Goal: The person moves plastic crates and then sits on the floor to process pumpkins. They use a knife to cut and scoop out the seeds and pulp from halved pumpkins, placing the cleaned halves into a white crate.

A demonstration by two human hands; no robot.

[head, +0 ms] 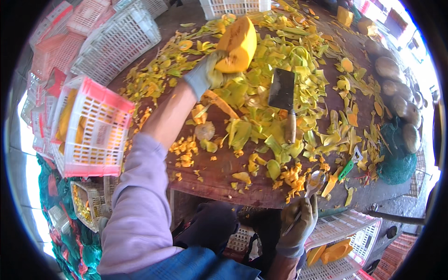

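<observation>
My left hand (pixel 213 71), in a work glove, grips a peeled yellow-orange squash piece (pixel 239 45) by its lower end, above the peel-strewn wooden table. In my gloved right hand (pixel 299 220) is a metal spoon (pixel 315 182), its bowl pointing away from me over the table's near edge. Orange pulp scraps (pixel 293 178) lie just left of the spoon bowl. A cleaver (pixel 281 89) with a dark blade and wooden handle rests flat on the heap of peels (pixel 241 92). To the spoon's right lies a green-handled peeler (pixel 346 170).
A white-and-pink plastic crate (pixel 99 129) with squash pieces stands at the table's left. Another crate (pixel 371 238) with cut pieces sits low at right. Unpeeled squashes (pixel 388 68) line the right side by a green net bag (pixel 397 168). More crates (pixel 119 42) are stacked back left.
</observation>
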